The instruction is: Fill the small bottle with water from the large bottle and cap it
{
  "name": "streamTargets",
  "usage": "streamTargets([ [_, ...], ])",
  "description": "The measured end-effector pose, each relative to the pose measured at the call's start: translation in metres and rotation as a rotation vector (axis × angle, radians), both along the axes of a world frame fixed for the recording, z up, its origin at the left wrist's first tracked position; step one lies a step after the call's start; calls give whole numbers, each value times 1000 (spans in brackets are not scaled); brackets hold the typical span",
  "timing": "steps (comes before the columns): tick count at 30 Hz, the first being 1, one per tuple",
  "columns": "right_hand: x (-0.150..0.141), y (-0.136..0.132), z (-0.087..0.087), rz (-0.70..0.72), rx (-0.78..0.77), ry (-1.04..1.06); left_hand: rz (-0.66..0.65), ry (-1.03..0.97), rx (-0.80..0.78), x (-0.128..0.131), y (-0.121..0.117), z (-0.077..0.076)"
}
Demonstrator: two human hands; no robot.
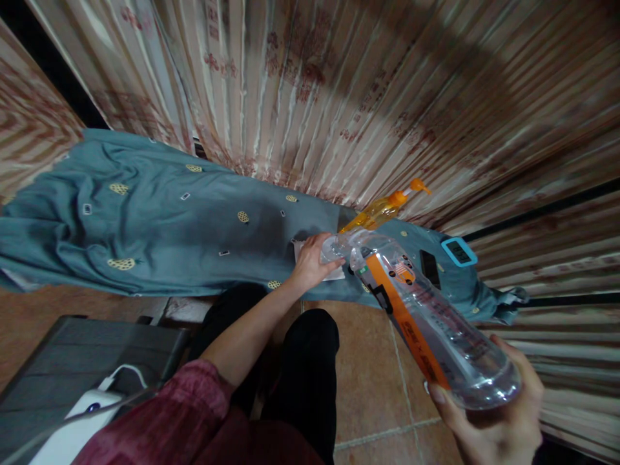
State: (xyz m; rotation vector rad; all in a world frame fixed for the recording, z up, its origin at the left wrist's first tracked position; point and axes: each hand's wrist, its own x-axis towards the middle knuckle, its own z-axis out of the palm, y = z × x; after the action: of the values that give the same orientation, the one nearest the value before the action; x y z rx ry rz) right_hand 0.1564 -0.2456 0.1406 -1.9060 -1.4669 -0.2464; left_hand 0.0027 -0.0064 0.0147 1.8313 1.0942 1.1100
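Note:
My right hand (508,407) is wrapped around the base of a large clear plastic bottle (431,316) with an orange and grey label. The bottle tilts down to the left, its neck pointing at my left hand (312,261). Closed around a small clear plastic container (333,249), my left hand keeps it against or very near the bottle's mouth; whether they touch is unclear. Behind them, a pump bottle (380,210) of yellow-orange liquid with an orange pump appears beside the container. Something white and flat, like paper (335,274), lies under my left hand.
A grey-green cloth with pineapple prints (159,226) covers the long narrow surface. A dark flat object (430,268) and a blue-rimmed digital clock (459,252) lie at the right. Pleated curtains (290,84) hang behind. At lower left, a white device (80,413) with a cable is by a grey slatted seat (43,355).

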Motion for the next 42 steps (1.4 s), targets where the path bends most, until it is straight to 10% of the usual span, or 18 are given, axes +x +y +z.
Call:
streamTargets([
  [42, 14, 2, -18, 81, 52, -7, 56, -56, -66, 3, -10, 1],
])
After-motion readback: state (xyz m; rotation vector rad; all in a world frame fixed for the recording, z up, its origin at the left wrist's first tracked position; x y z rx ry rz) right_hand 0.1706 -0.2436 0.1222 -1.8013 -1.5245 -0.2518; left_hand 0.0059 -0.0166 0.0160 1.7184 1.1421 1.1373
